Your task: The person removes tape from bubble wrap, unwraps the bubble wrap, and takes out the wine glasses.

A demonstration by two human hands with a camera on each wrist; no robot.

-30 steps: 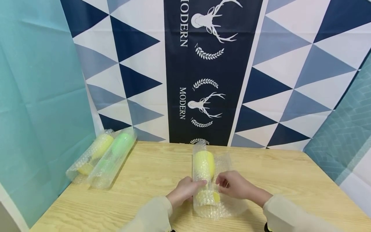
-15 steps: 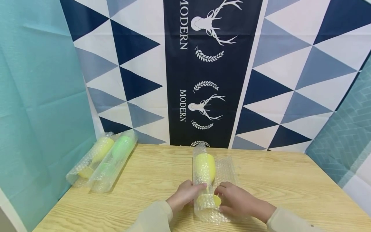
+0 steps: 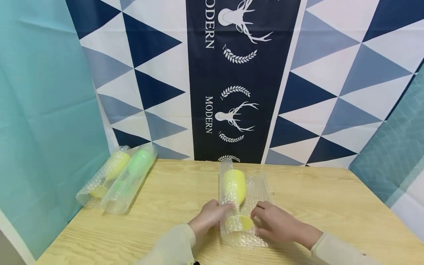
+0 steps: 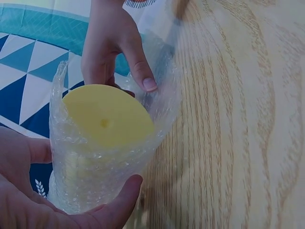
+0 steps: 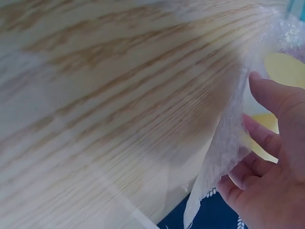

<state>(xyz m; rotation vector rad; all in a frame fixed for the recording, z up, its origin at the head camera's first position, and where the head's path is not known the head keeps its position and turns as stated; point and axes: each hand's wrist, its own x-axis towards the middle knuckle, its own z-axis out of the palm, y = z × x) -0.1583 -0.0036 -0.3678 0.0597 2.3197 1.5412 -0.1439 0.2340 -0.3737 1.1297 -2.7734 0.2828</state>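
Note:
A yellow goblet (image 3: 240, 186) lies on its side, partly rolled in bubble wrap (image 3: 228, 211), its bowl away from me and its round base toward me. My left hand (image 3: 212, 217) grips the wrapped goblet near its stem, thumb on top over the plastic. In the left wrist view the flat disc of the base (image 4: 107, 114) shows, ringed by wrap. My right hand (image 3: 276, 222) is at the loose flap to the right of the goblet. In the right wrist view its fingers (image 5: 259, 133) are bent loosely against the flap (image 5: 221, 150), thumb apart from them.
Two more bubble-wrapped pieces, one yellow (image 3: 114, 169) and one green (image 3: 137, 167), lie side by side at the table's left back edge. A patterned cloth (image 3: 232, 73) hangs behind the wooden table (image 3: 179, 184), and teal cloth (image 3: 49, 110) hangs at the left.
My right hand has shifted slightly right, away from the goblet's base, and its fingers have spread from a tighter curl. The left hand keeps its grip on the wrapped goblet.

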